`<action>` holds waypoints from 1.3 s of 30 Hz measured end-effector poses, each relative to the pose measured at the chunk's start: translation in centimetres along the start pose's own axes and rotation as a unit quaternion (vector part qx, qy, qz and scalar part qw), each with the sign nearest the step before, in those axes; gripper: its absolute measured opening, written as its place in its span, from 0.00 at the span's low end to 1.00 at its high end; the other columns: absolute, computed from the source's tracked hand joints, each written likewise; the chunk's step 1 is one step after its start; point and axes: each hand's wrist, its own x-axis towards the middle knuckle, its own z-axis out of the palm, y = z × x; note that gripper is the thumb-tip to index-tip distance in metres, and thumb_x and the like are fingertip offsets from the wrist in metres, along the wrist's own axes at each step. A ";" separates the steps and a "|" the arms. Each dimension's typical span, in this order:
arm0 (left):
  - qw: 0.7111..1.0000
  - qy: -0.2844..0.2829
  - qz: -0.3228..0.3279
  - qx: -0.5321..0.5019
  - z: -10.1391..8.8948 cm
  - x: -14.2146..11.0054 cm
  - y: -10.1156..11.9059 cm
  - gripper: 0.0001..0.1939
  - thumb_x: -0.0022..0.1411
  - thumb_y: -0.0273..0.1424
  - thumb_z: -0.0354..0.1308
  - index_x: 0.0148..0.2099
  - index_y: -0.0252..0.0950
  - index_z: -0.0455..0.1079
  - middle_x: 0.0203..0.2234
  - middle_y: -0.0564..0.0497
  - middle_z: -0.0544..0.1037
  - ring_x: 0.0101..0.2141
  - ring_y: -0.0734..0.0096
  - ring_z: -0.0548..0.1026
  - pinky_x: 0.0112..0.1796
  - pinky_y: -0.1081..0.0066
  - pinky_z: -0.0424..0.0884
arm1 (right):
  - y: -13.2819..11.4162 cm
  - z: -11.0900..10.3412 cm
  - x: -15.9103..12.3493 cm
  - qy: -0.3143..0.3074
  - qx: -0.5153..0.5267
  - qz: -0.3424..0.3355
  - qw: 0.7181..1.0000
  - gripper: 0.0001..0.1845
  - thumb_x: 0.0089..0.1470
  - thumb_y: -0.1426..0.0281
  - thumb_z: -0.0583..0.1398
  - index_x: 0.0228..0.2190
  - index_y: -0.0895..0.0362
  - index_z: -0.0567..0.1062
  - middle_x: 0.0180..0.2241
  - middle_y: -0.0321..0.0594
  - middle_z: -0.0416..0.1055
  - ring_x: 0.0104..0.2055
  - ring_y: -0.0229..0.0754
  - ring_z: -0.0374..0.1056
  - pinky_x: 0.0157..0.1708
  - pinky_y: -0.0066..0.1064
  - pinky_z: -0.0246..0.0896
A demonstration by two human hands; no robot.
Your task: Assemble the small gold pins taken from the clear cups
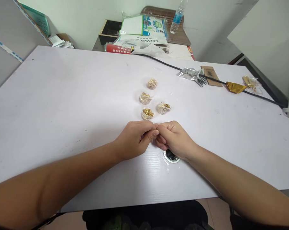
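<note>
My left hand [135, 139] and my right hand [173, 137] meet fingertip to fingertip over the white table [63, 105], both pinched closed. What they pinch is too small to make out. Just beyond them stand several small clear dishes of gold-coloured pins: the nearest dish [147, 113], one to its right [163, 108], one behind [144, 98] and the farthest [152, 83]. Under my right wrist lies a small round dark-centred container [171, 156] on a piece of clear film.
A black cable [230, 84] runs across the far right of the table, past a silver foil bag [191, 74], a brown card [210, 75], a gold wrapper [235, 87] and a clear bag [251, 82]. Behind the table are boxes, papers and a water bottle [177, 17].
</note>
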 end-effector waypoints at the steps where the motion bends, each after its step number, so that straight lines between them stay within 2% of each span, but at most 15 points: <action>1: 1.000 -0.003 -0.009 -0.006 0.0 0.0 0.0 0.15 0.68 0.29 0.50 0.27 0.34 0.64 0.20 0.54 0.72 0.22 0.80 0.68 0.25 0.78 0.64 | 0.0 0.0 0.0 0.002 0.001 -0.002 1.000 0.29 0.61 0.61 0.56 0.11 0.56 0.58 0.10 0.30 0.54 0.16 0.31 0.53 0.21 0.28 0.50; 5: 0.998 -0.022 -0.048 -0.039 -0.1 0.1 -0.1 0.15 0.68 0.31 0.50 0.28 0.34 0.65 0.21 0.52 0.73 0.23 0.78 0.69 0.26 0.76 0.66 | 0.1 -0.1 0.0 -0.003 0.022 -0.007 1.000 0.30 0.61 0.59 0.57 0.12 0.56 0.56 0.10 0.30 0.54 0.16 0.31 0.52 0.22 0.28 0.50; 11: 0.982 -0.033 -0.087 -0.165 -0.3 0.2 -0.1 0.16 0.71 0.35 0.49 0.30 0.33 0.64 0.22 0.53 0.72 0.25 0.78 0.71 0.29 0.76 0.70 | 0.5 -0.4 0.2 -0.002 0.081 -0.007 0.997 0.30 0.59 0.53 0.60 0.15 0.57 0.60 0.12 0.29 0.53 0.17 0.34 0.59 0.21 0.28 0.48; 16: 0.968 -0.033 -0.110 -0.222 -0.5 0.3 -0.4 0.18 0.71 0.40 0.49 0.31 0.33 0.63 0.23 0.53 0.71 0.24 0.79 0.70 0.28 0.76 0.70 | 0.8 -0.8 0.2 -0.029 0.089 -0.036 0.995 0.28 0.60 0.50 0.59 0.20 0.57 0.63 0.16 0.31 0.59 0.19 0.34 0.61 0.20 0.27 0.52; 20: 0.963 -0.042 -0.114 -0.239 -0.6 0.4 -0.6 0.18 0.71 0.41 0.50 0.32 0.33 0.64 0.25 0.53 0.71 0.25 0.79 0.70 0.29 0.76 0.70 | 0.7 -1.1 0.1 -0.026 0.089 -0.036 0.995 0.25 0.59 0.50 0.60 0.23 0.57 0.65 0.19 0.32 0.63 0.21 0.34 0.62 0.19 0.26 0.53; 30: 0.954 -0.052 -0.084 -0.282 -0.5 0.4 -0.5 0.16 0.72 0.39 0.50 0.35 0.32 0.64 0.27 0.52 0.72 0.26 0.80 0.71 0.29 0.77 0.71 | 0.2 -2.2 -0.2 -0.032 -0.038 -0.106 0.993 0.20 0.63 0.53 0.56 0.32 0.57 0.69 0.26 0.35 0.67 0.27 0.36 0.66 0.26 0.29 0.62; 36: 0.946 -0.072 -0.107 -0.296 -0.9 0.5 -0.3 0.17 0.71 0.39 0.51 0.33 0.31 0.66 0.26 0.51 0.73 0.26 0.80 0.72 0.30 0.77 0.71 | 0.1 -2.1 -0.4 -0.040 -0.155 -0.161 0.974 0.22 0.67 0.56 0.52 0.27 0.57 0.68 0.27 0.38 0.67 0.29 0.37 0.66 0.28 0.31 0.61; 39: 0.928 -0.092 -0.121 -0.341 -1.1 0.6 -0.4 0.18 0.70 0.39 0.53 0.32 0.30 0.67 0.27 0.50 0.74 0.28 0.78 0.74 0.31 0.76 0.72 | 0.3 -1.9 -0.4 -0.042 -0.158 -0.185 0.969 0.22 0.68 0.58 0.51 0.26 0.57 0.67 0.25 0.38 0.68 0.29 0.39 0.67 0.29 0.32 0.61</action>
